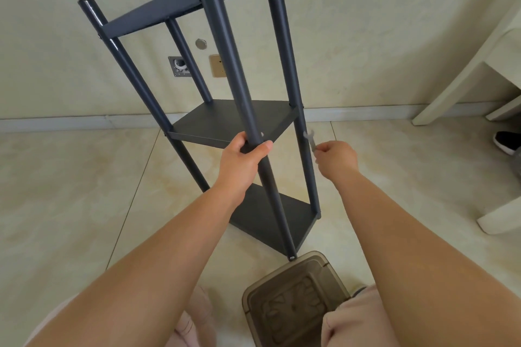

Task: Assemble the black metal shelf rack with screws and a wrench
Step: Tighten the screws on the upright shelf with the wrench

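Steadying the rack (234, 121), left hand (244, 159) grips its post; right hand (337, 156) pinches the wrench (310, 141); best seat it squarely before turning.

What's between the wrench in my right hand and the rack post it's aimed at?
Nothing visible. The wrench, pinched in the right hand, has its open head right at the rear right post, level with the middle shelf. The left hand holds the front post, clear of it.

I saw open floor (70, 191) left of the rack (234, 121), clear gaps between its poles above the middle shelf (225, 124), brown stool (296, 298) crowding its near foot, wall (366, 36) close behind, white furniture (465, 79) blocking the right.
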